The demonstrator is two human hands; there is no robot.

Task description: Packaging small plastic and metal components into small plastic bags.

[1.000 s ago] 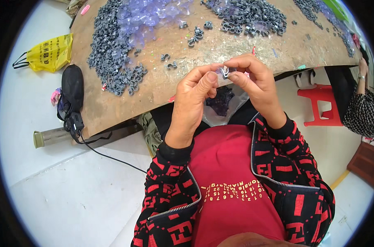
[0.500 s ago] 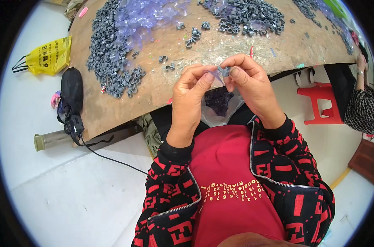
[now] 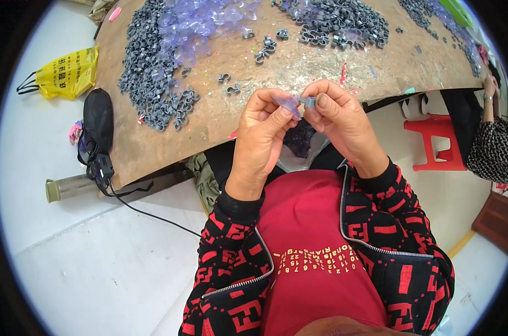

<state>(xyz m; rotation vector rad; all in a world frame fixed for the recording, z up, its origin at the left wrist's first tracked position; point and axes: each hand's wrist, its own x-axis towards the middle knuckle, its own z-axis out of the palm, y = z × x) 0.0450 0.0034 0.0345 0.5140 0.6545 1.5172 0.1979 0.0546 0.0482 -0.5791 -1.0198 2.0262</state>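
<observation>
Between the thumb and fingers of my left hand [image 3: 260, 131] is a clear purple plastic piece [image 3: 288, 105]. My right hand [image 3: 340, 120] pinches a small grey plastic clip [image 3: 308, 102], its end up against the purple piece. Whether the two are joined I cannot tell. Both hands are raised over the table's near edge. Below them, near my lap, a clear plastic bag [image 3: 299, 140] holds dark purple pieces. Several loose grey clips [image 3: 224, 77] lie on the wooden table beyond my left hand.
A large heap of grey clips [image 3: 145, 73] and a pile of purple pieces [image 3: 192, 25] cover the table's left. More grey clips [image 3: 343, 28] are heaped at the back. A yellow bag [image 3: 69, 73] lies left, a red stool [image 3: 433, 137] stands right, beside another person's arm [image 3: 489, 92].
The purple piece has turned and shows more of its broad side. Both hands have shifted slightly, and the grey clip sits a little lower.
</observation>
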